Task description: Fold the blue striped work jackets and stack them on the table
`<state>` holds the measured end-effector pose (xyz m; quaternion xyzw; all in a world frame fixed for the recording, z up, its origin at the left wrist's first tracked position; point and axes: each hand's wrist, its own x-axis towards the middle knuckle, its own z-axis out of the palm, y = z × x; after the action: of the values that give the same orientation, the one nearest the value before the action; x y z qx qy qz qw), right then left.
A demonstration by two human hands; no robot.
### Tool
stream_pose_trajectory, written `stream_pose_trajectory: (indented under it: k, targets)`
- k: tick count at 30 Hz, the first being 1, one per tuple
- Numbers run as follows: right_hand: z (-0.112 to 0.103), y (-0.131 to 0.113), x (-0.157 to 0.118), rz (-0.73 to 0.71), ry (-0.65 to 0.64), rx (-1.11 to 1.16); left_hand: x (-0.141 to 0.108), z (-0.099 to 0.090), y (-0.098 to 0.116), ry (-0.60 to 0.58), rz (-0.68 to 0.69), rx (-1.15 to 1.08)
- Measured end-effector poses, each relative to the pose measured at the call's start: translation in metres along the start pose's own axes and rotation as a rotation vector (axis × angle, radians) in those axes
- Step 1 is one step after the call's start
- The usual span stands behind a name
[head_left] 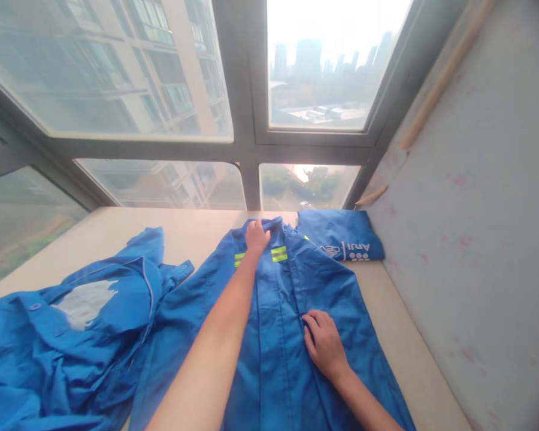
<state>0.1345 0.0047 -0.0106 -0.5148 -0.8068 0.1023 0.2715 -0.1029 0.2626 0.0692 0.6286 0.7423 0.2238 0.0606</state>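
A blue work jacket (269, 335) lies front up across the sill, its collar toward the window and yellow-green reflective strips on the chest. At the collar, my left hand (257, 237) has its fingers closed on the cloth. My right hand (324, 342) rests on the jacket's right front, beside the front placket, with its fingers curled and slightly apart. Whether cloth is pinched under its fingertips cannot be made out.
A crumpled blue garment (31, 359) with a white patch lies at the left. Behind the jacket's right shoulder sits a folded blue garment (341, 230) with white print. Windows rise behind the sill (202, 224); a wall (485, 239) stands at the right.
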Motion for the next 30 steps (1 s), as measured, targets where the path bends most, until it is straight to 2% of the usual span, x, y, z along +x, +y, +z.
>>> stream_pose_trajectory:
  k: [2,5,10,17,26,30]
  targets:
    - [-0.001,-0.001,0.001,0.007,0.002,0.023,0.019,0.005,0.001,-0.026,0.013,0.024]
    - [-0.002,-0.001,0.002,0.026,0.007,0.057,0.026,0.009,0.002,-0.055,0.094,0.051]
    - [-0.002,0.000,0.002,0.028,0.003,0.090,0.005,0.021,0.004,-0.064,0.219,0.080]
    - [-0.004,-0.001,0.003,0.006,0.040,0.102,-0.001,0.038,0.002,-0.033,0.133,0.067]
    - [-0.003,0.001,0.003,0.022,0.035,0.114,-0.030,0.054,0.006,-0.199,0.308,0.032]
    - [-0.001,0.001,-0.003,0.041,0.024,0.134,-0.037,0.050,0.005,-0.233,0.325,0.003]
